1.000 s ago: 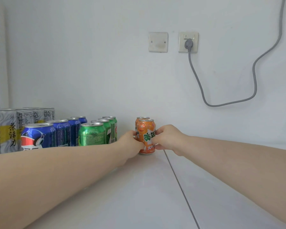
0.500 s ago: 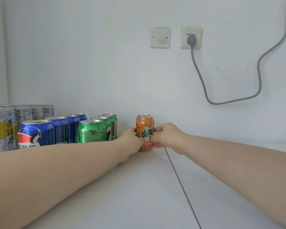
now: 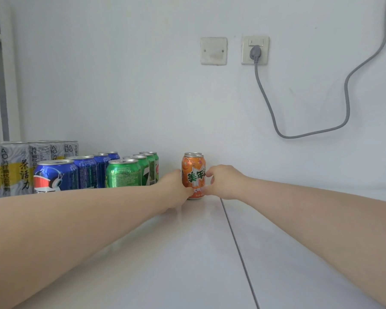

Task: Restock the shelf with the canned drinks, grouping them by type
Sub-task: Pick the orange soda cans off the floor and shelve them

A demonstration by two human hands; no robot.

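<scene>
An orange soda can (image 3: 194,175) stands upright on the white shelf (image 3: 165,253). It has a silver lid, a bright orange wall with small star and fruit marks, and large green characters on a white panel across its front. Directly behind it, the lid of a second orange can (image 3: 192,154) just shows.

The left hand (image 3: 175,186) lies against the orange soda can's left side. Its thumb edge overlaps the lower front of the can and its fingers are hidden behind it. The right hand (image 3: 223,181) grips the can's right side, with curled fingertips (image 3: 210,173) on the label and the thumb lower down.

Left of the orange soda can, apart from it, runs a row of green cans (image 3: 123,176). Farther left is a row of blue Pepsi cans (image 3: 54,175), then taller grey-and-yellow cans (image 3: 11,168). Just right of the can, a seam (image 3: 236,241) runs along the shelf. On the wall above and to the right are a blank cover plate (image 3: 214,50) and a socket (image 3: 255,50), from which a grey cable (image 3: 310,134) hangs.
</scene>
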